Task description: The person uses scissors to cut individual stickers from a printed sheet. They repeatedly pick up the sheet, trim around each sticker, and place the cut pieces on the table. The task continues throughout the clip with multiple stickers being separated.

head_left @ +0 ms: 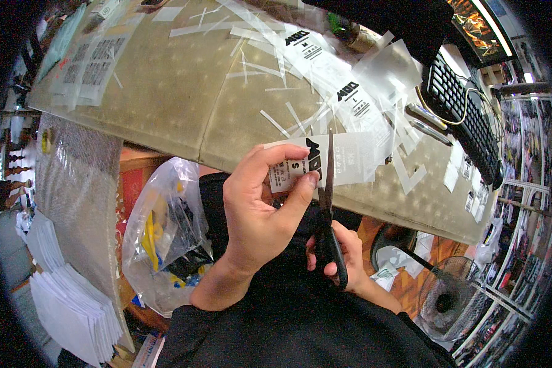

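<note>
My left hand (257,214) pinches a translucent sheet of printed labels (354,159) between thumb and fingers, just above the table's near edge. Black lettering marks the part by my thumb, while fainter print shows farther right. Black-handled scissors (330,190) are gripped in my right hand (351,254), below and to the right of the left one. Their blades point away from me and cross the sheet near its middle, right beside my left thumb. How far the blades are apart is hard to make out.
Thin clear offcuts (245,64) and more printed film (356,98) litter the brown tabletop (184,110). A black keyboard (463,116) and a monitor (484,27) stand at right. Left of me hang a clear plastic bag (165,245) and stacked white sheets (73,313); a fan (448,300) sits lower right.
</note>
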Tool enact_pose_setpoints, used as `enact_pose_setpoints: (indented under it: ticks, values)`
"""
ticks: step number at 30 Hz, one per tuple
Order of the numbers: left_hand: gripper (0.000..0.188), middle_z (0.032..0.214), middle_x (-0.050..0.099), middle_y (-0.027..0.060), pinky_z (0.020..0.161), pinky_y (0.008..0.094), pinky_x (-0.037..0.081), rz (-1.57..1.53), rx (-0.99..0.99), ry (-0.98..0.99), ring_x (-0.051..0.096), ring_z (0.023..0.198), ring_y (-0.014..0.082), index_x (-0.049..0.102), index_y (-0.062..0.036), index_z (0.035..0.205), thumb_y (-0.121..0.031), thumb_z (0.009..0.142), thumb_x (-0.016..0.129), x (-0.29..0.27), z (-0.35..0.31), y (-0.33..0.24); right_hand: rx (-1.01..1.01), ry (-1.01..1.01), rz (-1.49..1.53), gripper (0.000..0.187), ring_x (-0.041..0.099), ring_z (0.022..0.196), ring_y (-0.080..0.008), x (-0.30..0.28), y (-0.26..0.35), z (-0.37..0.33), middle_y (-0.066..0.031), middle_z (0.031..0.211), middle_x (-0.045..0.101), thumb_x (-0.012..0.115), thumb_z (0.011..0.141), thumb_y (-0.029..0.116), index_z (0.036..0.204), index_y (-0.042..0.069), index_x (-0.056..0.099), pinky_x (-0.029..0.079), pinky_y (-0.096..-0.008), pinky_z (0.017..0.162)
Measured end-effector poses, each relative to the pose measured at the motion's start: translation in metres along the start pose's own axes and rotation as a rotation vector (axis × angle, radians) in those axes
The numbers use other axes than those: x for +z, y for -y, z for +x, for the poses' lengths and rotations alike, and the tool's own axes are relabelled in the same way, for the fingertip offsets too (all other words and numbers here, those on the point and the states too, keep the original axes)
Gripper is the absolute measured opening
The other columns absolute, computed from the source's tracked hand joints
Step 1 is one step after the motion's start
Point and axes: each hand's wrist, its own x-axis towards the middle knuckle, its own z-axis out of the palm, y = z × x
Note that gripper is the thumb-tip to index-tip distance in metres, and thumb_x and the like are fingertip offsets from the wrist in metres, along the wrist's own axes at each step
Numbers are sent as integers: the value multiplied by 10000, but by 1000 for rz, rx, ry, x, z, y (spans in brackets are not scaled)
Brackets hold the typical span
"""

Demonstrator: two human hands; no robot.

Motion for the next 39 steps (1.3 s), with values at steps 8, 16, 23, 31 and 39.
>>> enact_pose_setpoints:
  ticks: [8,16,23,31,39]
  values:
    - [222,934,573,75,665,201,471,11,32,-9,574,823,94,576,34,984,68,768,618,-1,-2,4,22,11,18,543,565,594,-82,3,1,1,-15,646,576,717,724,490,872,3,528,441,-212,543]
    - [214,926,584,82,668,208,475,18,-17,-10,580,828,103,578,42,985,46,777,627,-1,-4,3,18,-3,35,522,563,589,-80,3,-3,0,-11,639,577,730,723,461,868,0,532,438,-210,539]
    - [206,926,585,81,669,213,477,25,52,4,578,823,102,581,40,976,35,777,632,-2,-1,11,34,-26,80,458,568,591,-81,4,-8,-3,-12,656,583,728,749,400,862,0,537,441,-208,537]
    - [213,926,582,78,658,204,477,49,-30,19,573,823,97,584,41,981,44,773,632,-4,1,11,47,-33,103,342,594,573,-98,4,-12,-2,-37,670,588,727,766,263,843,-10,536,473,-223,508]
    - [245,933,595,60,688,200,483,34,-31,30,578,824,85,571,34,1023,74,785,611,-3,3,15,74,-61,128,344,593,537,-106,7,-14,-2,-42,645,582,718,778,277,826,-6,528,473,-228,474]
